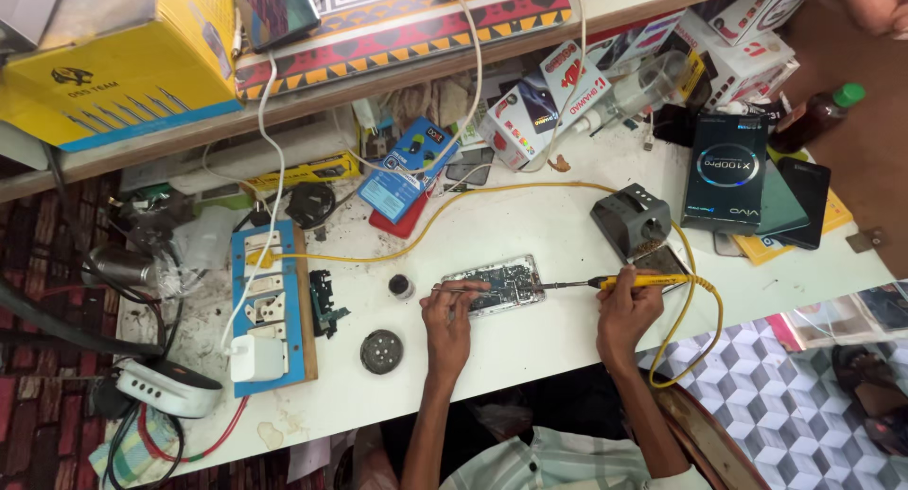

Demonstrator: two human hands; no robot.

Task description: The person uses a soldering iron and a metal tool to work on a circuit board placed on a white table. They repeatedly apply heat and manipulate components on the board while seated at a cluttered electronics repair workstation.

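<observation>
Many boxes (pixel 530 107) and cables crowd a white workbench (pixel 530 339) over patterned floor (pixel 804 414).

Opened phone (pixel 498 285) on table (pixel 530 235), power strip (pixel 270 306) to its left, soldering station (pixel 631 221) behind right.

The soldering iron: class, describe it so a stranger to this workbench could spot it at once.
Start at the white table and find the opened phone at its middle, steadied by the left hand. Just right of it, the right hand grips the soldering iron. It alone has a yellow handle, trailing a looping yellow cord.
</observation>
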